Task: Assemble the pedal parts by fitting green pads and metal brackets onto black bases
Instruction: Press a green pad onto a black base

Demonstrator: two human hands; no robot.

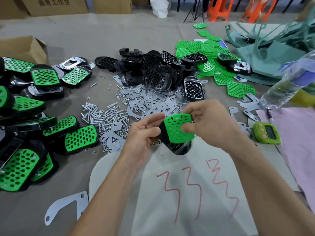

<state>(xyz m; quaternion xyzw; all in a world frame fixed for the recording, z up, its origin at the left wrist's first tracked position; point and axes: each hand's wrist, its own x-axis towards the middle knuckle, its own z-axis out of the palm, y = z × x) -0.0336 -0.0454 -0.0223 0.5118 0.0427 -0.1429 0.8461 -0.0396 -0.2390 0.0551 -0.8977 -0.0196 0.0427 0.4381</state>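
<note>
Green pad [177,128] lies partly on black base [179,148], held above the bench [85,40] near its front edge. Left hand [143,133] fingers grip the base; right hand [209,120] fingers pinch the pad. Skewed alignment may prevent seating.

Both bare forearms reach forward and converge. The left hand [144,133] grips the black base [179,149] with curled fingers. The right hand [209,120] pinches the green pad [177,128] from above.
</note>
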